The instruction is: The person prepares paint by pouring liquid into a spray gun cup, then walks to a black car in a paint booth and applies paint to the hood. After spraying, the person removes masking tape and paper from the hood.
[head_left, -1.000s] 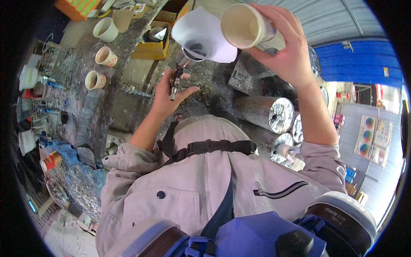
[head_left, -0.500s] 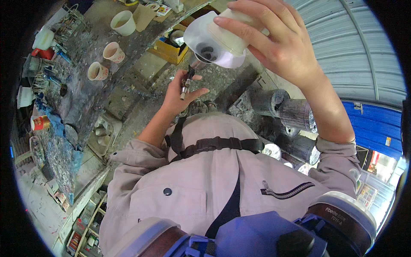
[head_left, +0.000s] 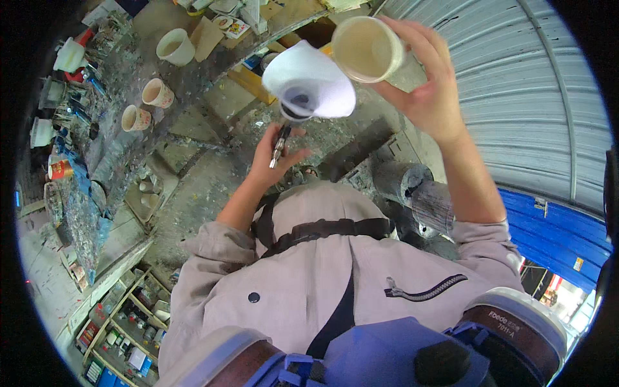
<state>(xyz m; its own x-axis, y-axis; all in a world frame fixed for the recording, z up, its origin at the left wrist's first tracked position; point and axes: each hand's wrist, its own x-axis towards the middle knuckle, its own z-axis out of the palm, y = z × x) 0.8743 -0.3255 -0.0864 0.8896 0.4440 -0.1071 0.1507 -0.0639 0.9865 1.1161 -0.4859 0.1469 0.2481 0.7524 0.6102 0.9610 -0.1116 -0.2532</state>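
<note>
Your right hand is clamping the pale cup at its right side, thumb below and fingers above, forearm rising steeply. Your left hand is holding the metal spray gun lower down, thumb jutting rightward. Above it, the white funnel is opening just beside the cup.

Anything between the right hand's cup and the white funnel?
Nothing visible. The cup in the right hand appears close beside the upper-right edge of the white funnel; whether they touch, I can't tell.
</note>
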